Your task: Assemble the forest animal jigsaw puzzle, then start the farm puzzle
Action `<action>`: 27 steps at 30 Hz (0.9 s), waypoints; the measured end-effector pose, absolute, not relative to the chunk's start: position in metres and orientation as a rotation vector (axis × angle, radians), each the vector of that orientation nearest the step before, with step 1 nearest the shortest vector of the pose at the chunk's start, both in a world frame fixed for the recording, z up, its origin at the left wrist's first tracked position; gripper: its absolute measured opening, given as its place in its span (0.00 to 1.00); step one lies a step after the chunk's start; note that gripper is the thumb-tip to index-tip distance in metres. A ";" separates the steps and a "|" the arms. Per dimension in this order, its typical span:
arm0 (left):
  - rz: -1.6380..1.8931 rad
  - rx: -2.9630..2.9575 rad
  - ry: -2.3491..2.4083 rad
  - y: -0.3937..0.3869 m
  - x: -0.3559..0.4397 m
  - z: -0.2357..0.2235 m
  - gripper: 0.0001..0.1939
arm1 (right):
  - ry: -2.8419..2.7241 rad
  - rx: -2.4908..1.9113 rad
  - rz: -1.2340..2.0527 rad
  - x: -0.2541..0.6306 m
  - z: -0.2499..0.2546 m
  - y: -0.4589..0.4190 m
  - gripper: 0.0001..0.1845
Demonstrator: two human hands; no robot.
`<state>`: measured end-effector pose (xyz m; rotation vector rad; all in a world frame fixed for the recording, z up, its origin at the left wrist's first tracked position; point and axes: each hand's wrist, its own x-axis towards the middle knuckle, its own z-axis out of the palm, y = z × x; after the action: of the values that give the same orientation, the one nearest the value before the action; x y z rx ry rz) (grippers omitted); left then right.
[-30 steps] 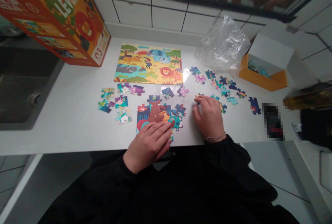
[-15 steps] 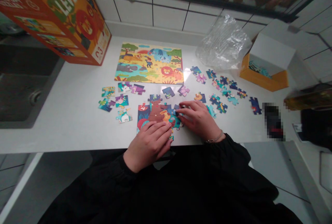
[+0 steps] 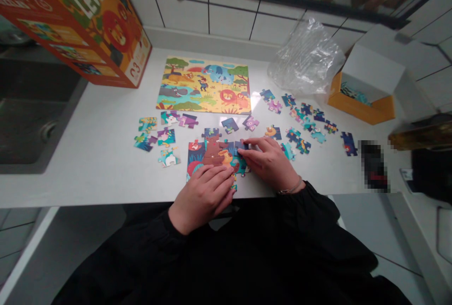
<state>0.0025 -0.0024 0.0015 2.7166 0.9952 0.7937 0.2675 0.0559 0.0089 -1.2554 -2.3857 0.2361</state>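
Dark blue puzzle piece [image 3: 240,145] sits at the upper right edge of the joined bear section [image 3: 212,148], snug against it, though I can't tell if it's locked in. It looks squarish and is partly covered, so no clear long axis. Right hand [image 3: 271,163] is nearer: piece is ahead and left of it, fingertips right on it, but pinching or just pressing? Can't tell. Left hand [image 3: 204,193] lies flat over the section's lower part, fingers side by side, piece ahead and to its right. Animal picture board [image 3: 205,84] lies beyond.
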 end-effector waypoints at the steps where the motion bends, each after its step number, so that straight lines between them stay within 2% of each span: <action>1: 0.789 2.715 0.996 -0.002 0.002 0.002 0.15 | -2.379 -1.252 0.240 0.268 0.008 0.056 0.13; 12: 0.799 2.673 0.969 -0.005 0.000 0.007 0.12 | -2.284 -1.131 0.317 0.268 0.008 0.054 0.08; 20: 0.737 2.692 0.948 -0.004 0.001 0.013 0.11 | -2.189 -1.044 0.487 0.266 0.005 0.052 0.11; 25: 0.671 2.716 0.928 0.004 0.005 0.016 0.07 | -2.167 -1.058 0.503 0.267 0.006 0.052 0.11; 27: 0.697 2.714 0.947 0.008 0.008 0.015 0.09 | -2.151 -1.080 0.491 0.268 0.006 0.053 0.11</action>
<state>0.0082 0.0077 0.0149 2.7138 0.9465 0.6973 0.2677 0.0526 0.0056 -1.0801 -2.1511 0.4907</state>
